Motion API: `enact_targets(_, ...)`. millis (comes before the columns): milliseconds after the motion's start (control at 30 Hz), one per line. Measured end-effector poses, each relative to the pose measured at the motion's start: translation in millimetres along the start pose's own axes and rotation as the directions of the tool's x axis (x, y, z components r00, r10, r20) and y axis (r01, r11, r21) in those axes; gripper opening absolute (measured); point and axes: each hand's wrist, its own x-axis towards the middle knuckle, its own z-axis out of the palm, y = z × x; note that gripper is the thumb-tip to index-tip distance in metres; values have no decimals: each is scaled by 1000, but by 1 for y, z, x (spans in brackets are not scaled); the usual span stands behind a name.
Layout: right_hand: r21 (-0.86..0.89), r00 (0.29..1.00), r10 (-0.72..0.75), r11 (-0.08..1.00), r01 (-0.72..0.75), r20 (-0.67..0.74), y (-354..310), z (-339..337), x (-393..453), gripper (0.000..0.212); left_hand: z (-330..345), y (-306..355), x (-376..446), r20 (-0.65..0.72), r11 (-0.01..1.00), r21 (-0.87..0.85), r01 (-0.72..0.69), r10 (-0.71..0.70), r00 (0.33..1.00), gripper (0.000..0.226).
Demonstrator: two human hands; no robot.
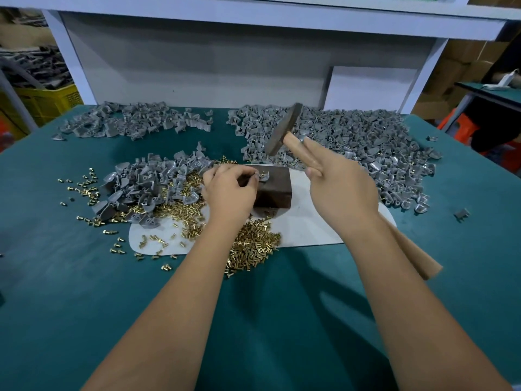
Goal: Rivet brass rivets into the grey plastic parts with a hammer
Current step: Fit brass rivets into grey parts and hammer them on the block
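Note:
My right hand (339, 182) grips the wooden handle of a hammer (283, 128), index finger stretched along it. The dark metal head is raised above and behind a dark block (277, 189) on a white sheet. On the block's top lies a grey plastic part (264, 176) with a brass rivet in it. My left hand (229, 187) pinches that part at its left side. Loose brass rivets (253, 246) lie heaped under my left wrist. A pile of grey parts (152, 184) sits to the left of the block.
A big heap of grey parts (361, 142) covers the table's right back, a smaller heap (132, 121) the left back. The green table (282, 320) ends at a white shelf wall (197, 66). A yellow crate (45, 101) stands off the left edge.

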Motion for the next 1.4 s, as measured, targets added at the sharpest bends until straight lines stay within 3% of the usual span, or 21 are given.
enact_targets(167,-84,998,-64,995,63,-13,-8,-14,3,50,1,0,-2,-49,998,64,-28,31,998,10)
enact_targets(333,-159,984,-128,982,107,-128,-10,-7,-2,52,0,-1,-2,-91,993,101,-59,68,993,13)
enact_targets(467,-217,991,-137,967,135,6,-9,6,-8,55,0,1,-1,-75,990,136,-28,39,996,11)
enact_targets(633,-239,964,-161,965,108,-213,-14,-3,0,58,2,-1,-1,-75,993,114,-17,25,997,15)
enact_targets(800,-281,981,-194,941,186,-2,-9,8,-2,64,1,-1,-1,-64,982,185,-33,45,997,13)
enact_targets(967,-286,958,-199,949,135,-206,-19,4,-11,69,6,-4,-2,-130,989,136,-49,67,989,14)
enact_targets(1067,-360,960,-275,902,238,-54,-16,15,-17,70,6,-3,-2,-148,981,184,-69,97,984,12)
enact_targets(1233,-363,961,-197,925,116,-195,-24,8,-20,71,6,-1,-6,-170,985,157,-73,100,980,12)
enact_targets(1400,-452,969,-228,877,163,-93,-26,21,-29,74,3,0,-5,-146,981,171,-86,111,983,11)
